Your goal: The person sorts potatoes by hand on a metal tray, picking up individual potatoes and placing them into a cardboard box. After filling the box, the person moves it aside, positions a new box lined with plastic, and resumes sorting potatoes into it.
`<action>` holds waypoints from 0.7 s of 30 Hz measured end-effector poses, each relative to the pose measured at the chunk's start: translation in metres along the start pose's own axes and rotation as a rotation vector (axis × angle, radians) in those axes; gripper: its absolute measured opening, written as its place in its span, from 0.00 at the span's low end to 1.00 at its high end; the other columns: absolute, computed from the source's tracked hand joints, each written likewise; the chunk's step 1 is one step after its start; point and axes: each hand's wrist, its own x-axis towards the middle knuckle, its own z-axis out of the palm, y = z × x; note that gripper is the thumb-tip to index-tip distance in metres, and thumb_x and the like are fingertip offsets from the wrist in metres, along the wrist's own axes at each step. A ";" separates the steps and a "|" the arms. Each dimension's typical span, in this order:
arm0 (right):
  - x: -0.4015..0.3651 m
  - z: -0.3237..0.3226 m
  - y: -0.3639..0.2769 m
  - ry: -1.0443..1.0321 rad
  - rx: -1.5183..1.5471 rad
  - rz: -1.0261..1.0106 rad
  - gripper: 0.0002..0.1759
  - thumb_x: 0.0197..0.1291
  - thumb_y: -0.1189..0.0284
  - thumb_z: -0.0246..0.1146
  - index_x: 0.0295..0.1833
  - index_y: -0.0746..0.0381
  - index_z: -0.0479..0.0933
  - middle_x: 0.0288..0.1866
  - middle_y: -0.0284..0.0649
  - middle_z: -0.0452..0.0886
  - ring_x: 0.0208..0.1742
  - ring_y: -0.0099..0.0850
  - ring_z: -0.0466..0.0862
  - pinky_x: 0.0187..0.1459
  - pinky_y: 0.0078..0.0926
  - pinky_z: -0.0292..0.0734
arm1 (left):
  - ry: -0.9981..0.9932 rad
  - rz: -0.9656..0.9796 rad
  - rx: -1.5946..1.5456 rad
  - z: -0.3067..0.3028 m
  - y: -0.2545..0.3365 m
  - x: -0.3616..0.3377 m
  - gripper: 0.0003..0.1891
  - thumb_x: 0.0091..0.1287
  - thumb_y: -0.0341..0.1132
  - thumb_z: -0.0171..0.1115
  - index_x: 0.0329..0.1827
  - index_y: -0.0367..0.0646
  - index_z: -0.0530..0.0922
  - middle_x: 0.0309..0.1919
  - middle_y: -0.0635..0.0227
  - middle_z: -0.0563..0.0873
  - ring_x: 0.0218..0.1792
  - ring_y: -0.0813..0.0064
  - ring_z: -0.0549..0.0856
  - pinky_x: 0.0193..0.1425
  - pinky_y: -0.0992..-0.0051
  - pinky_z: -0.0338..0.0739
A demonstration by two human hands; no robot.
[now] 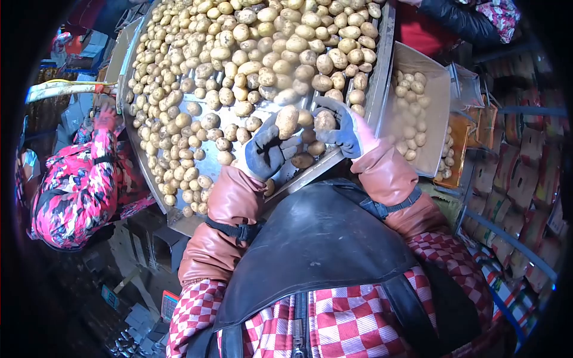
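Observation:
My left hand (267, 154), in a grey-blue work glove, is closed on a pale oval potato (287, 121) at the edge of the sorting table. Close by on the right, my right hand (346, 130) in a matching glove curls its fingers and thumb around a browner potato (325, 121). Between and below the two hands lie a few more potatoes, one of them a dark potato (302, 160) near the front rim. A thick spread of loose potatoes (239, 56) covers the table beyond both hands.
The metal table (222, 117) shows between scattered potatoes. Right of its raised side stands a cardboard box (431, 128) part filled with smaller potatoes, beside an orange crate (458, 149). A co-worker (77, 191) in pink camouflage stands left; another person's dark sleeve (462, 21) shows top right.

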 end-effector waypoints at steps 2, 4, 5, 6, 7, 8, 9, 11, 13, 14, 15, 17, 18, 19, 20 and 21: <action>0.004 0.004 -0.003 -0.017 -0.053 -0.004 0.43 0.51 0.79 0.75 0.73 0.64 0.65 0.61 0.35 0.76 0.56 0.24 0.79 0.54 0.21 0.79 | -0.056 -0.030 0.006 0.000 0.003 -0.001 0.29 0.74 0.38 0.57 0.77 0.47 0.64 0.65 0.52 0.78 0.58 0.57 0.83 0.55 0.66 0.82; 0.008 0.004 -0.011 -0.121 0.146 0.137 0.42 0.53 0.77 0.75 0.73 0.64 0.65 0.56 0.33 0.79 0.52 0.23 0.80 0.51 0.20 0.79 | -0.017 0.167 0.585 0.006 0.004 -0.007 0.29 0.73 0.32 0.58 0.77 0.44 0.62 0.67 0.54 0.76 0.62 0.60 0.81 0.59 0.65 0.81; 0.012 0.001 0.001 -0.161 0.251 0.151 0.39 0.58 0.70 0.72 0.74 0.64 0.64 0.56 0.37 0.79 0.52 0.26 0.81 0.51 0.22 0.80 | 0.028 0.081 0.349 0.013 0.006 -0.011 0.33 0.72 0.41 0.59 0.78 0.47 0.60 0.64 0.58 0.77 0.58 0.59 0.81 0.62 0.60 0.78; 0.012 -0.012 0.010 -0.179 0.340 0.157 0.38 0.63 0.63 0.68 0.74 0.63 0.63 0.56 0.40 0.80 0.53 0.29 0.83 0.51 0.25 0.81 | 0.120 -0.036 0.146 0.009 0.010 -0.014 0.32 0.72 0.41 0.58 0.78 0.48 0.60 0.64 0.58 0.77 0.58 0.59 0.81 0.63 0.61 0.77; 0.006 -0.022 0.004 -0.173 0.447 0.191 0.35 0.65 0.62 0.66 0.74 0.63 0.64 0.56 0.41 0.80 0.50 0.30 0.84 0.47 0.25 0.82 | 0.239 0.009 0.475 0.035 0.015 -0.024 0.30 0.74 0.40 0.56 0.78 0.48 0.61 0.65 0.60 0.76 0.59 0.60 0.81 0.64 0.62 0.76; -0.002 -0.030 -0.001 -0.169 0.562 0.221 0.33 0.68 0.60 0.63 0.74 0.62 0.64 0.56 0.42 0.81 0.47 0.31 0.85 0.43 0.25 0.82 | 0.011 0.037 0.413 0.021 0.016 -0.021 0.29 0.75 0.38 0.54 0.78 0.48 0.61 0.66 0.61 0.76 0.61 0.62 0.80 0.65 0.65 0.76; -0.011 -0.037 -0.004 -0.004 0.587 0.265 0.32 0.69 0.58 0.60 0.73 0.61 0.66 0.53 0.42 0.82 0.44 0.33 0.86 0.32 0.23 0.80 | -0.120 0.089 0.336 -0.011 0.013 -0.022 0.28 0.76 0.36 0.50 0.78 0.46 0.60 0.66 0.60 0.76 0.63 0.65 0.79 0.65 0.67 0.76; -0.026 -0.073 0.000 0.136 0.469 0.278 0.27 0.70 0.56 0.59 0.70 0.57 0.70 0.55 0.42 0.81 0.36 0.25 0.81 0.26 0.17 0.72 | 0.208 0.130 0.606 0.015 0.009 -0.025 0.26 0.75 0.28 0.50 0.77 0.42 0.62 0.61 0.62 0.79 0.52 0.74 0.80 0.53 0.76 0.76; -0.057 -0.091 -0.022 0.259 -0.121 0.136 0.23 0.72 0.59 0.58 0.67 0.56 0.71 0.56 0.43 0.80 0.31 0.19 0.73 0.23 0.11 0.64 | 0.277 0.126 0.273 0.023 0.005 -0.019 0.25 0.73 0.19 0.51 0.74 0.39 0.66 0.56 0.66 0.82 0.41 0.81 0.81 0.43 0.82 0.77; -0.056 -0.111 -0.028 0.383 0.154 0.233 0.16 0.70 0.68 0.58 0.61 0.58 0.73 0.48 0.39 0.83 0.24 0.16 0.70 0.16 0.12 0.59 | 0.287 0.139 0.434 0.023 0.004 -0.018 0.25 0.73 0.19 0.51 0.74 0.38 0.66 0.56 0.66 0.81 0.42 0.81 0.81 0.44 0.81 0.78; -0.061 -0.136 -0.021 0.355 0.137 0.146 0.19 0.71 0.63 0.58 0.63 0.58 0.71 0.48 0.41 0.83 0.24 0.17 0.70 0.16 0.11 0.58 | 0.302 0.152 0.596 0.021 0.004 -0.020 0.25 0.74 0.19 0.51 0.74 0.38 0.66 0.56 0.65 0.81 0.42 0.81 0.81 0.44 0.80 0.78; -0.061 -0.153 -0.009 0.326 0.134 0.072 0.22 0.73 0.59 0.57 0.65 0.58 0.70 0.47 0.42 0.83 0.24 0.17 0.70 0.16 0.10 0.58 | 0.148 0.211 0.709 0.010 0.003 -0.021 0.25 0.72 0.19 0.52 0.73 0.35 0.66 0.59 0.62 0.80 0.50 0.78 0.82 0.49 0.79 0.80; -0.058 -0.153 -0.014 0.279 0.432 0.073 0.26 0.73 0.54 0.55 0.68 0.57 0.68 0.50 0.44 0.82 0.27 0.21 0.74 0.18 0.12 0.63 | 0.094 0.228 0.707 0.011 0.003 -0.016 0.25 0.72 0.19 0.52 0.73 0.35 0.66 0.61 0.61 0.80 0.52 0.76 0.83 0.51 0.79 0.80; -0.055 -0.149 -0.023 0.227 0.726 0.069 0.31 0.73 0.49 0.53 0.71 0.57 0.65 0.52 0.46 0.81 0.30 0.25 0.78 0.19 0.14 0.68 | 0.040 0.286 0.930 0.023 0.003 -0.009 0.26 0.71 0.17 0.51 0.73 0.35 0.67 0.62 0.59 0.79 0.57 0.74 0.82 0.55 0.79 0.79; -0.052 -0.139 -0.029 0.225 0.729 0.069 0.31 0.73 0.49 0.53 0.71 0.57 0.65 0.52 0.46 0.81 0.30 0.25 0.78 0.19 0.14 0.68 | -0.018 0.351 1.141 0.016 -0.003 -0.006 0.28 0.73 0.27 0.49 0.76 0.35 0.61 0.66 0.61 0.75 0.60 0.71 0.79 0.60 0.75 0.78; -0.047 -0.119 -0.037 0.255 0.744 0.001 0.33 0.72 0.46 0.53 0.73 0.56 0.64 0.59 0.49 0.78 0.36 0.29 0.79 0.25 0.18 0.73 | -0.036 0.134 0.699 0.026 0.003 -0.001 0.30 0.70 0.32 0.54 0.75 0.36 0.62 0.65 0.61 0.75 0.58 0.72 0.79 0.58 0.76 0.78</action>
